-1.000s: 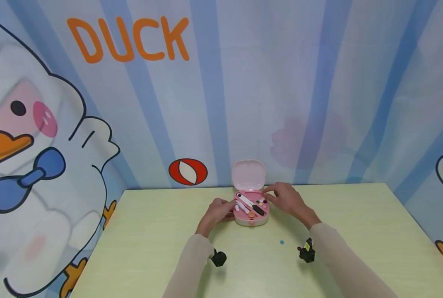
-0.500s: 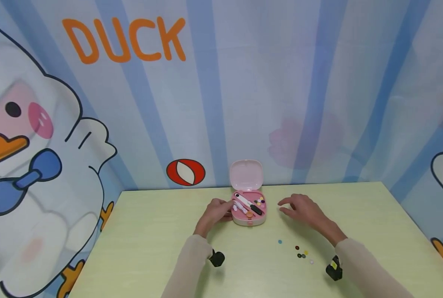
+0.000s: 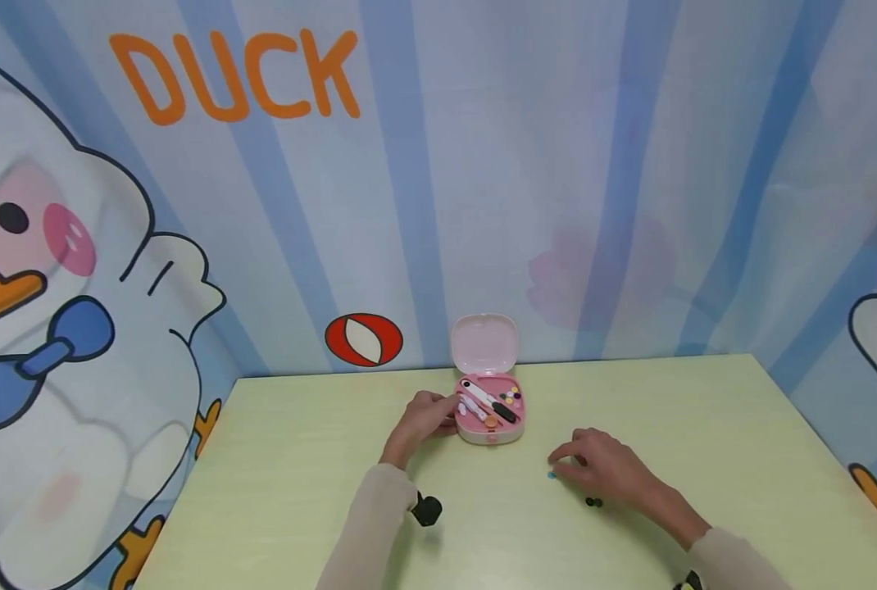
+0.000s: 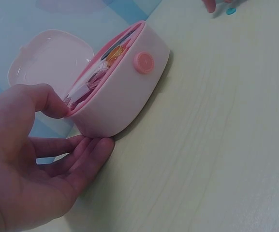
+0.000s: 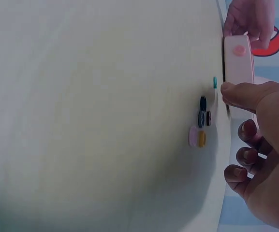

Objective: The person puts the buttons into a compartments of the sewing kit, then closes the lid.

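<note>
A pink sewing box stands with its lid raised at the back of the table. My left hand grips its left side, thumb at the rim and fingers low against the outer wall. My right hand hovers low over the table with its thumb and forefinger by a blue button. It holds nothing that I can see. Under that hand, in the right wrist view, lie a black button, a grey one, a brown one, a pink button and a yellow button.
Inside the box lie a long white tool with a black end, an orange round piece and several small coloured pieces. A printed curtain hangs directly behind the table.
My right hand has come away from the box's right side, moving right and then toward me, down to the blue button. My left hand has stayed at the box.
</note>
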`<state>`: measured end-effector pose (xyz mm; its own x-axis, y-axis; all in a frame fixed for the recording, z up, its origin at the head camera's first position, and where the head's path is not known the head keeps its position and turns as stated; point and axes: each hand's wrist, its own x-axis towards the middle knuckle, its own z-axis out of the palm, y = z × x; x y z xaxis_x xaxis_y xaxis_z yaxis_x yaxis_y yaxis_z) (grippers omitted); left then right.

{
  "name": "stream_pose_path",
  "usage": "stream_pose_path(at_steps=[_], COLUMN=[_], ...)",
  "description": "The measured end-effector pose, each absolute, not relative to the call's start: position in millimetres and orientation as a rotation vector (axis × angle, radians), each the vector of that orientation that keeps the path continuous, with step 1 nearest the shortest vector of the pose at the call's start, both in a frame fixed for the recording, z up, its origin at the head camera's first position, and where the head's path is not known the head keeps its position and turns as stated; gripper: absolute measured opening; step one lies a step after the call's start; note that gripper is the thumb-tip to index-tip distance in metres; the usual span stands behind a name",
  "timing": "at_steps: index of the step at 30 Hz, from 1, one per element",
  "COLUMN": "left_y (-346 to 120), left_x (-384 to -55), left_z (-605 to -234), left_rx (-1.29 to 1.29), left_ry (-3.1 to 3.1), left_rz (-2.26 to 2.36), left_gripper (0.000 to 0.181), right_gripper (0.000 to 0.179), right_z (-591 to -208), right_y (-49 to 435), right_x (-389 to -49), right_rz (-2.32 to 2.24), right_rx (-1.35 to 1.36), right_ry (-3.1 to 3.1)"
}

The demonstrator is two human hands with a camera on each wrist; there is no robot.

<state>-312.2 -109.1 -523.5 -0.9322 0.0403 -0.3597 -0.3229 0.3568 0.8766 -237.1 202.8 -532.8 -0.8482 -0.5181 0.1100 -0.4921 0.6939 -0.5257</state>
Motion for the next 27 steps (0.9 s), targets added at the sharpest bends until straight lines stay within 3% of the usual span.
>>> stream_pose_path(at_steps=[9, 27], left_y=[-109.0, -108.3], left_x=[-312.9, -311.9], left_z=[-523.7, -523.0], left_rx=[-0.246, -0.274], left_ry=[2.305, 2.304], left_rz=[1.588, 1.592], left_gripper=[0.053, 0.052], right_gripper=[0.014, 0.012], right_z=[-532.5, -527.5], right_y=[198.9, 186.6], right_x=[-224.9, -231.9], right_rz=[-0.861, -0.806], right_rx=[-0.867, -0.849], right_ry=[2.841, 2.829])
